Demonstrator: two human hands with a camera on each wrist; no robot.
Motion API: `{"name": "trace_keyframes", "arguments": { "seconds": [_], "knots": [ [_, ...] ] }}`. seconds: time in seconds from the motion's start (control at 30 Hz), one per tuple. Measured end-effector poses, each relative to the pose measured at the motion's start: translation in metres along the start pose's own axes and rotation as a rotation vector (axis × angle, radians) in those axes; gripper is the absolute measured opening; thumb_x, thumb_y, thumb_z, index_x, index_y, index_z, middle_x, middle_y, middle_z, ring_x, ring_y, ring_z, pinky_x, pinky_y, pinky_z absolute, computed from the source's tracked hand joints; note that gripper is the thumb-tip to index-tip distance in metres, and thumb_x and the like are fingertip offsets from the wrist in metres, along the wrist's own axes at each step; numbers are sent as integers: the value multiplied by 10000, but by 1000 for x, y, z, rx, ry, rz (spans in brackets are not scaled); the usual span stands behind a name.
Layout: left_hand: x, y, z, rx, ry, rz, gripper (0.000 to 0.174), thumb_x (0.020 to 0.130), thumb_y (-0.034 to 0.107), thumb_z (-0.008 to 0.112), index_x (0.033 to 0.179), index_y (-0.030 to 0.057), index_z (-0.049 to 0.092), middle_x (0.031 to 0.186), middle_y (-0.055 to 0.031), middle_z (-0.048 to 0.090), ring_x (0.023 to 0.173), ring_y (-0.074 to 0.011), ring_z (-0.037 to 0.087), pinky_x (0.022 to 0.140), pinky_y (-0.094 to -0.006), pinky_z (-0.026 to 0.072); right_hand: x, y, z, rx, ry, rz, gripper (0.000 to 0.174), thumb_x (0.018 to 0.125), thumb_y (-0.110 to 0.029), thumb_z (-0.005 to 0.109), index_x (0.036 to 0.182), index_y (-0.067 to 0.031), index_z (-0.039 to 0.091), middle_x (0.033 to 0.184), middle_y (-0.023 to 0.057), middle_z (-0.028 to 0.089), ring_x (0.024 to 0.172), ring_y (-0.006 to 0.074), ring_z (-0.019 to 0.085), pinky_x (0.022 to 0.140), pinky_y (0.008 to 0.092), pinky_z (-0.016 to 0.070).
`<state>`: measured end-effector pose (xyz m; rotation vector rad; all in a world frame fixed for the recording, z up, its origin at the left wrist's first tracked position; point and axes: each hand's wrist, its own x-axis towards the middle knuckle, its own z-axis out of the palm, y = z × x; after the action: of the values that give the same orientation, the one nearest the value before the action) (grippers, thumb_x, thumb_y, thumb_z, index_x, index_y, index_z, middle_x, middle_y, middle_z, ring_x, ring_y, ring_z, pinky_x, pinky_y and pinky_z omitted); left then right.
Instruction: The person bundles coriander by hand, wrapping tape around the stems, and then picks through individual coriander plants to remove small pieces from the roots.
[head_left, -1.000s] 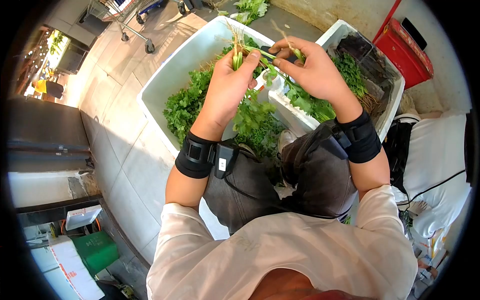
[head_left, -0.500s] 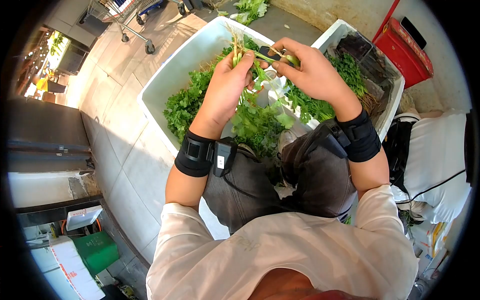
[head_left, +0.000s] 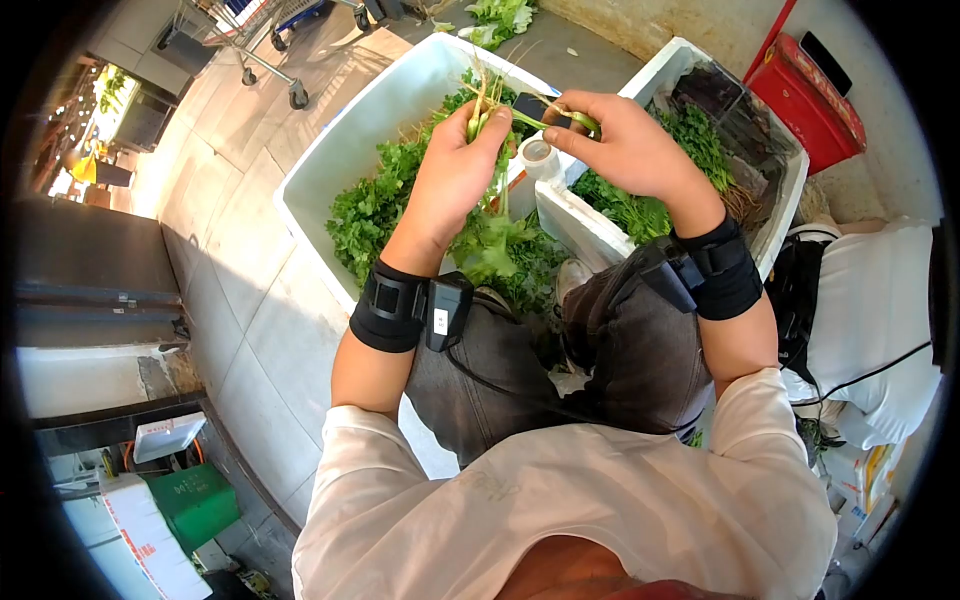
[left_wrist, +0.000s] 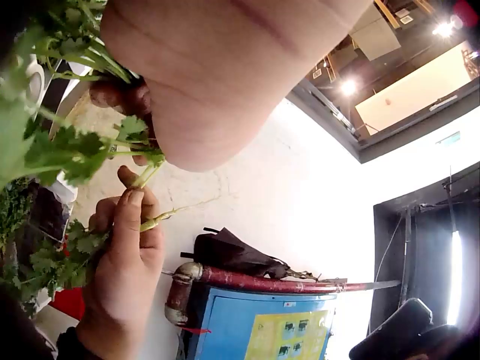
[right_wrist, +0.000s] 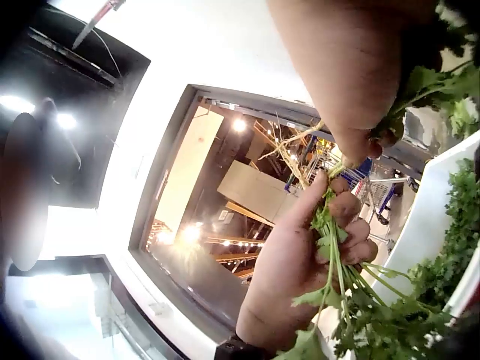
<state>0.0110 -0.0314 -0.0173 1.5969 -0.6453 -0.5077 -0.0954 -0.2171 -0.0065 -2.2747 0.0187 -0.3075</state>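
In the head view, my left hand (head_left: 455, 170) grips a small bunch of cilantro (head_left: 483, 112), pale roots pointing up and leaves hanging below. The fingers of my right hand (head_left: 635, 145) pinch cilantro stems near the roots, close beside the left hand. Seen from the left wrist, the thumb of the right hand (left_wrist: 124, 274) presses a stem (left_wrist: 150, 176) against its fingers, and a thin root sticks out. The right wrist view has the left hand (right_wrist: 289, 274) curled round the stems, with leaves (right_wrist: 390, 326) spreading below.
A large white tub (head_left: 325, 150) contains more cilantro (head_left: 370, 215). To its right, a foam box (head_left: 790, 200) holds greens with roots (head_left: 700, 140). A white cylinder (head_left: 537, 152) stands between them. Behind are a red bin (head_left: 805, 110) and a shopping cart (head_left: 265, 30).
The leafy stem that hung between my hands has swung left, under the left hand, uncovering the white cylinder. My right hand has shifted slightly, its fingers lying flatter over the stems.
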Motion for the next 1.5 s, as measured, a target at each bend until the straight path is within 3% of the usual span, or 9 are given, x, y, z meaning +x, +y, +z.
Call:
{"name": "trace_keyframes", "arguments": {
  "seconds": [0.07, 0.1, 0.17, 0.37, 0.5, 0.57, 1.0, 1.27, 1.5],
  "knots": [
    [-1, 2, 1, -80, 26, -47, 240, 1034, 266, 595, 1057, 34, 652, 815, 35, 590, 722, -55, 498, 660, -249, 421, 0, 0, 0, -110, 31, 15, 295, 902, -242, 727, 1122, -48, 690, 971, 164, 703, 846, 340, 670, 755, 406, 525],
    [-1, 2, 0, -79, 26, -47, 240, 1034, 266, 595, 1057, 34, 652, 815, 35, 590, 722, -55, 498, 660, -249, 421, 0, 2, 1, -110, 31, 15, 295, 902, -242, 727, 1122, -48, 690, 971, 164, 703, 846, 340, 670, 755, 406, 525],
    [0, 2, -2, -238, -3, -130, 219, 1029, 279, 619, 1057, 63, 635, 798, 49, 561, 655, -47, 452, 625, -251, 397, 3, 8, 7, -188, 285, -294, 327, 856, -260, 773, 1124, -83, 709, 1026, 141, 690, 917, 350, 669, 770, 407, 522],
    [-3, 10, 2, -481, 46, -131, 193, 1010, 286, 665, 1056, 104, 616, 784, 58, 525, 591, -50, 398, 571, -251, 362, -2, -19, -1, -122, 149, -341, 389, 800, -260, 821, 1137, -94, 717, 1045, 124, 678, 958, 348, 674, 784, 411, 533],
    [-2, 10, 4, -494, 1, -105, 192, 1012, 279, 662, 1056, 99, 614, 789, 57, 529, 598, -50, 408, 575, -252, 374, 1, -16, 6, -155, 206, -353, 369, 803, -259, 821, 1117, -90, 725, 1020, 125, 682, 930, 351, 673, 766, 409, 532],
    [-3, 13, 6, -420, -19, -139, 194, 1027, 260, 637, 1131, 98, 616, 882, 40, 594, 664, -67, 459, 632, -260, 387, 3, -12, 6, -175, 268, -358, 349, 820, -267, 810, 1106, -86, 726, 995, 124, 683, 904, 357, 671, 748, 399, 530],
    [-3, 11, 6, -366, -83, -120, 210, 1036, 287, 619, 1100, 86, 624, 959, 17, 647, 658, -57, 423, 634, -260, 389, 1, -17, 3, -26, 331, -178, 207, 941, -164, 679, 1107, -42, 663, 967, 157, 709, 834, 351, 684, 688, 381, 527],
    [-2, 11, 8, -383, -38, -102, 209, 1028, 282, 634, 1062, 76, 629, 780, 63, 514, 620, -46, 413, 601, -262, 408, 3, -12, 3, -58, 290, -404, 287, 881, -203, 759, 1127, -62, 716, 1005, 138, 732, 890, 328, 714, 720, 381, 555],
    [-1, 5, 4, -353, -131, -107, 214, 1025, 289, 637, 1048, 76, 628, 747, 64, 498, 604, -50, 410, 604, -261, 413, 1, -11, -1, -143, 303, -374, 227, 855, -169, 770, 1054, -61, 747, 952, 118, 722, 845, 365, 685, 717, 374, 548]
  ]
}}
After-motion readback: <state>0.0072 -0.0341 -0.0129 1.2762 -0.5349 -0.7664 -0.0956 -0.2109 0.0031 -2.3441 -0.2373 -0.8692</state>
